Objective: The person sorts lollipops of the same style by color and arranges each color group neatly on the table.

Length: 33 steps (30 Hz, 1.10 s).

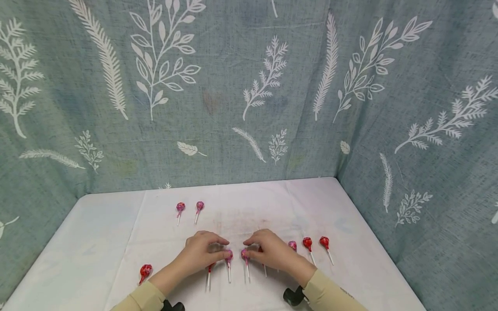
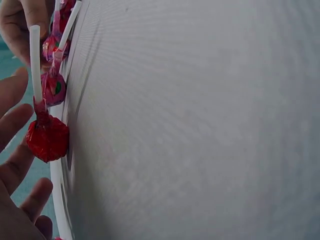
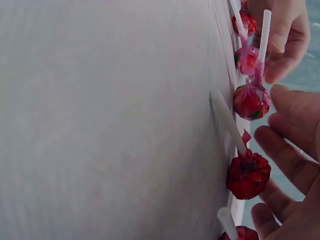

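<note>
My left hand [image 1: 203, 252] hovers around a pink lollipop [image 1: 228, 255], its thumb at the wrapped head and its fingers spread. A red lollipop [image 2: 47, 139] lies under that palm, its stick pointing toward me. Opposite, my right hand [image 1: 274, 252] has its thumb at a second pink lollipop [image 1: 244, 254]. In the right wrist view, the fingers of this hand are loosely bent and apart, beside a red lollipop [image 3: 249, 175]. Neither hand visibly grips a lollipop; whether the thumbs touch the wrappers is hard to tell.
Right of my right hand lie a pink lollipop [image 1: 292, 245] and two red lollipops [image 1: 307, 242]. Two pinkish lollipops [image 1: 180, 207] are farther back on the white table [image 1: 97, 233]. Another red lollipop [image 1: 145, 271] sits by my left forearm. A leaf-patterned curtain [image 1: 225, 108] hangs behind.
</note>
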Each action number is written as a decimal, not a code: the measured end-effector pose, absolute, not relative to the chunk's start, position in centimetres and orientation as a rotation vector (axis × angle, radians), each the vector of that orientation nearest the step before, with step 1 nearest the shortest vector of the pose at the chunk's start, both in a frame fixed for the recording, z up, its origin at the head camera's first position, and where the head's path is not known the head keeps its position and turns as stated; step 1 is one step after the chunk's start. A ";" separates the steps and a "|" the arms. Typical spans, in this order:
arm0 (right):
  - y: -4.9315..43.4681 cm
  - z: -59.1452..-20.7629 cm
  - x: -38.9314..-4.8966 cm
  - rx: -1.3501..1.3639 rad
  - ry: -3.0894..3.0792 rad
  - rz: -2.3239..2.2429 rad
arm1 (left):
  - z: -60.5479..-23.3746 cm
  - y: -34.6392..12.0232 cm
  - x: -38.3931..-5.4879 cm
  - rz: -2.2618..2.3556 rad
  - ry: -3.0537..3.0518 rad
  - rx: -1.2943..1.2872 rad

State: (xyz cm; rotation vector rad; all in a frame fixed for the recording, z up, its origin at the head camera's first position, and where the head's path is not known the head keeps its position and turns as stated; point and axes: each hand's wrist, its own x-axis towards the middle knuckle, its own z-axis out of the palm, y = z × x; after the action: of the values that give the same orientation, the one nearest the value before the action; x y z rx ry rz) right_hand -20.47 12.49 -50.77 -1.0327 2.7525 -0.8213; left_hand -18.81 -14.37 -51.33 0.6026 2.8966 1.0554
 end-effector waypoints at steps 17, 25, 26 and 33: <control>11.9 -51.0 -20.4 -1.179 2.759 -0.746 | -52.0 -14.2 -18.8 0.972 2.935 0.685; 11.9 -51.1 -20.5 -1.175 2.737 -0.753 | -52.0 -14.0 -18.9 0.937 2.930 0.694; 11.9 -51.1 -20.5 -1.174 2.734 -0.755 | -52.0 -14.0 -18.9 0.930 2.929 0.693; 11.8 -51.2 -20.5 -1.125 2.722 -0.743 | -52.0 -14.0 -19.0 0.938 2.894 0.690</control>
State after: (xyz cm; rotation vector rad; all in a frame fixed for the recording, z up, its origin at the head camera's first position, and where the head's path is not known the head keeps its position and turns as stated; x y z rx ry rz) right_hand -20.51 11.80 -51.17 -1.1247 2.7223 -0.7426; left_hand -18.98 -14.01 -52.01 0.6899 2.8942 0.9378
